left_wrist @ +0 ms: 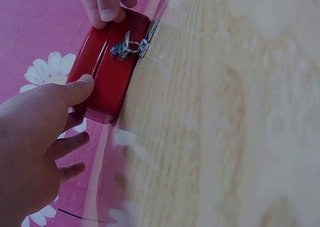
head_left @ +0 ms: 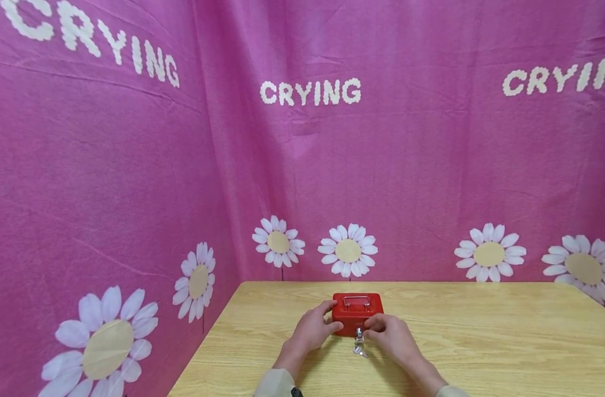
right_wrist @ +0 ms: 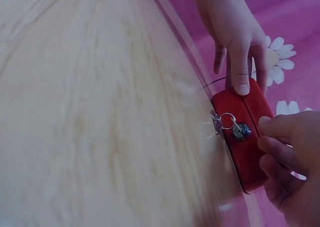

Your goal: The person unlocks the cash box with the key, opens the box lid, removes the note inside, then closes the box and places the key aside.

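Note:
A small red cash box (head_left: 353,318) with a metal carrying handle (head_left: 357,303) on its lid stands on the table, lid down. A key sits in its front lock (right_wrist: 241,132), and a ring with more keys (head_left: 359,349) hangs from it. My left hand (head_left: 313,330) grips the left end of the box, thumb on the front face, the other fingers round the side. At the front right, my right hand (head_left: 393,335) has its thumb and curled forefinger on the lid's front edge, close to the lock.
The light wood-grain table (head_left: 481,336) extends on both sides of the box and toward me. Behind it and at the left hang pink cloths (head_left: 406,165) printed with white daisies and lettering.

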`<state>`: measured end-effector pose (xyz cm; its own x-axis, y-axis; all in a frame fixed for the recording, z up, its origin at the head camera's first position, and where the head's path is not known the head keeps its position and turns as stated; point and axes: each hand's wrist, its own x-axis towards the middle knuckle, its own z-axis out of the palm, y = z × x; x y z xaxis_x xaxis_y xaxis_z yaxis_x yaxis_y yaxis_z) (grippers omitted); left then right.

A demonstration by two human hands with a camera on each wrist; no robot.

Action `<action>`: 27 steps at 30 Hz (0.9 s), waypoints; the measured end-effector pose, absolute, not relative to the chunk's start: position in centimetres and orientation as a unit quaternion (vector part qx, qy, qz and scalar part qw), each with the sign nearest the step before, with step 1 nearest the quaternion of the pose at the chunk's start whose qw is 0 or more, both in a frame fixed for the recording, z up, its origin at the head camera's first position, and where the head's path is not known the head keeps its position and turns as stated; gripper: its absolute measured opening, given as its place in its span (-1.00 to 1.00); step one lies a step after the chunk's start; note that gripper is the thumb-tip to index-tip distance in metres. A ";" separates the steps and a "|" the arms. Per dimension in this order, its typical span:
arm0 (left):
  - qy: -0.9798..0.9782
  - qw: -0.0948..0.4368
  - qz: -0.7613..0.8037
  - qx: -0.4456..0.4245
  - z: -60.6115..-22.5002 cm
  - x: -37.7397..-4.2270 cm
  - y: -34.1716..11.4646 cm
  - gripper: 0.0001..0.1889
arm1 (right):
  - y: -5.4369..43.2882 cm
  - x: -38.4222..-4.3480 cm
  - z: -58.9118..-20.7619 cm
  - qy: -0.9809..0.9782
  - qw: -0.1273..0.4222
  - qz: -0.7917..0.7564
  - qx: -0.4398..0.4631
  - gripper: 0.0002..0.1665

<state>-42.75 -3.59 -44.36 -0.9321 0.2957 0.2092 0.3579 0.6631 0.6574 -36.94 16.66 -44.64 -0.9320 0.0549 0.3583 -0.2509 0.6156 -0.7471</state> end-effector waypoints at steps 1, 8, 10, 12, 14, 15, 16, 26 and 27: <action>-0.909 0.044 -0.371 -0.183 -44.4 -42.7 -3.6 -0.35 | 16.7 -36.9 -44.6 -0.880 0.176 0.438 0.052 -0.86; -0.904 0.046 -0.380 -0.191 -44.4 -42.5 -3.7 -0.32 | 17.4 -37.0 -44.2 -0.877 0.190 0.438 0.045 -0.84; -0.904 0.041 -0.385 -0.183 -44.4 -42.6 -3.7 -0.33 | 17.6 -37.1 -44.1 -0.877 0.192 0.438 0.042 -0.84; -0.903 0.036 -0.390 -0.177 -44.4 -42.7 -3.6 -0.33 | 17.7 -37.1 -44.0 -0.877 0.192 0.439 0.039 -0.84; -0.901 0.032 -0.395 -0.174 -44.5 -42.8 -3.6 -0.33 | 18.0 -37.1 -44.0 -0.876 0.191 0.440 0.036 -0.83; -0.901 0.032 -0.395 -0.175 -44.5 -42.8 -3.6 -0.33 | 18.0 -37.2 -44.0 -0.875 0.192 0.442 0.034 -0.83; -0.901 0.032 -0.396 -0.175 -44.5 -42.8 -3.6 -0.33 | 18.1 -37.2 -44.0 -0.875 0.192 0.444 0.032 -0.82; -0.899 0.030 -0.398 -0.180 -44.4 -42.8 -3.7 -0.33 | 18.9 -37.5 -44.1 -0.871 0.194 0.452 0.019 -0.76; -0.899 0.031 -0.398 -0.180 -44.4 -42.8 -3.7 -0.33 | 19.0 -37.5 -44.1 -0.870 0.196 0.452 0.017 -0.76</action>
<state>-42.81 -3.68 -44.41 -0.9332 0.2997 0.1984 0.3484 0.6185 0.7043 -37.48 18.96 -44.11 -0.9228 0.1475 0.3559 -0.2067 0.5901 -0.7804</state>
